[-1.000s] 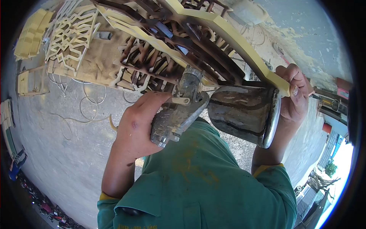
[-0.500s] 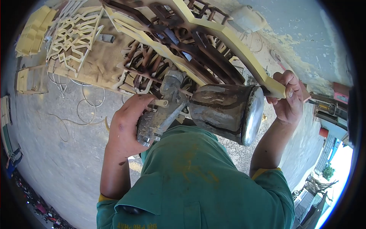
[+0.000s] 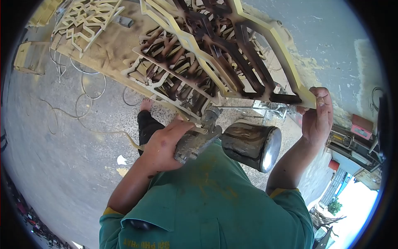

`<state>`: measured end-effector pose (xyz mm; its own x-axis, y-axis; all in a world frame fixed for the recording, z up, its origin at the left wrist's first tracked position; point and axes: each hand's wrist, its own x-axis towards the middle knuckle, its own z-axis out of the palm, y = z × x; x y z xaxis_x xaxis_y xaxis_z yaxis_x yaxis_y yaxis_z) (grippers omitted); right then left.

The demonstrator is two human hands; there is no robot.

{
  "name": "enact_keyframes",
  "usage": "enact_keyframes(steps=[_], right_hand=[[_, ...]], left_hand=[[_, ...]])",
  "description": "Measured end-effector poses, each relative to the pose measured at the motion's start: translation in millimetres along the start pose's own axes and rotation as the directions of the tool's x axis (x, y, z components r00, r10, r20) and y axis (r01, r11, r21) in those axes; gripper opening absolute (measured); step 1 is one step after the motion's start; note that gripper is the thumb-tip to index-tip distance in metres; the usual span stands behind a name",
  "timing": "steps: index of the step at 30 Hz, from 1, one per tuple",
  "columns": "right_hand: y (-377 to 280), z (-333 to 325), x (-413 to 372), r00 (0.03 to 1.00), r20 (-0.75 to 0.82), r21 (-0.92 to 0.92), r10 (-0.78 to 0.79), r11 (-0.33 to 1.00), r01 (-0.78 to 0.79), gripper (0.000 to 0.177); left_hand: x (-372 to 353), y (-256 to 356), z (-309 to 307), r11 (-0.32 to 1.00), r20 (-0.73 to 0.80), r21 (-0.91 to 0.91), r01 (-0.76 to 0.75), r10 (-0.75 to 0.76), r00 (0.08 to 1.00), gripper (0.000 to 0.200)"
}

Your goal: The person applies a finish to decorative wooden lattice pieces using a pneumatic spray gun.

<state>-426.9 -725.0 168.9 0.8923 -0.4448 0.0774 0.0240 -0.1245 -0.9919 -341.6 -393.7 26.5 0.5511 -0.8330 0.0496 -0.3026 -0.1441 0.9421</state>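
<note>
My left hand [image 3: 163, 145] is closed around the grip of a paint-stained spray gun [image 3: 201, 143]. The gun's metal cup [image 3: 244, 143] juts out to the right, in front of my green shirt, and its nozzle end points at the panel. Between its fingers and thumb, my right hand [image 3: 319, 114] pinches the near right corner of a lattice panel [image 3: 286, 62]. This panel is tilted up, cream along its outer edges and dark brown on the inner bars. The gun's trigger is partly covered by my left fingers.
More brown-stained lattice panels [image 3: 166, 62] lie on a board-topped table [image 3: 105, 62] behind. A cream lattice [image 3: 87, 20] rests further left. The hose [image 3: 103, 132] trails across the concrete floor. A wall [image 3: 331, 54] rises at the right, with a red box [image 3: 361, 126] near it.
The view has shifted, showing more floor and my bare foot. The spray gun has drawn away from the panel's right corner, toward my body. Both hands keep their holds.
</note>
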Motion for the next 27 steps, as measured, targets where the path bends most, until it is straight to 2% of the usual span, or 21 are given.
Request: enact_keyframes(steps=[5, 8, 9, 10, 13, 16, 18, 19, 21, 22, 24, 27], right_hand=[[0, 1, -5, 0.998, 0.062, -0.036, -0.028, 0.999, 0.030, 0.022], [2, -1, -3, 0.988, 0.151, 0.019, -0.037, 0.999, 0.035, 0.021], [2, 1, -3, 0.991, 0.129, 0.021, -0.044, 0.999, 0.041, 0.022], [2, 5, -2, 0.993, 0.105, 0.024, -0.051, 0.999, 0.048, 0.023], [6, 8, -2, 0.990, 0.058, -0.025, -0.129, 0.991, 0.131, 0.025], [13, 9, -3, 0.957, -0.002, -0.183, -0.291, 0.941, 0.285, 0.026], [22, 12, -4, 0.895, -0.018, -0.297, -0.445, 0.858, 0.420, 0.025], [27, 13, -4, 0.845, -0.014, -0.343, -0.534, 0.797, 0.498, 0.025], [35, 12, 4, 0.714, 0.109, -0.347, -0.692, 0.646, 0.679, 0.025], [36, 14, 5, 0.686, 0.116, -0.337, -0.719, 0.621, 0.708, 0.025], [36, 19, 3, 0.739, 0.042, -0.314, -0.673, 0.693, 0.649, 0.024], [40, 23, 3, 0.775, -0.039, -0.221, -0.630, 0.762, 0.608, 0.023]], left_hand=[[12, 18, -2, 0.999, -0.006, 0.006, 0.051, -0.051, 0.999, 0.067], [21, 22, -9, 0.992, -0.027, 0.104, 0.071, -0.069, 0.997, 0.065], [24, 25, -11, 0.987, -0.030, 0.137, 0.078, -0.075, 0.997, 0.065], [27, 29, -13, 0.988, -0.076, 0.152, 0.026, -0.015, 0.997, 0.058], [25, 30, -19, 0.985, -0.073, 0.159, -0.065, 0.077, 0.994, 0.056], [1, 14, -10, 1.000, -0.149, 0.027, -0.008, 0.012, 0.989, 0.053], [-7, 13, -1, 0.980, -0.238, -0.193, 0.046, -0.092, 0.967, 0.050], [-9, 15, 4, 0.945, -0.281, -0.316, 0.084, -0.178, 0.943, 0.047], [-11, 21, 10, 0.758, -0.309, -0.634, 0.156, -0.432, 0.847, 0.041], [-10, 23, 11, 0.668, -0.311, -0.731, 0.137, -0.505, 0.805, 0.038], [-6, 19, 0, 0.641, -0.225, -0.755, 0.136, -0.449, 0.864, 0.038], [24, 48, -3, 0.567, -0.329, -0.824, -0.008, -0.467, 0.821, 0.040]])
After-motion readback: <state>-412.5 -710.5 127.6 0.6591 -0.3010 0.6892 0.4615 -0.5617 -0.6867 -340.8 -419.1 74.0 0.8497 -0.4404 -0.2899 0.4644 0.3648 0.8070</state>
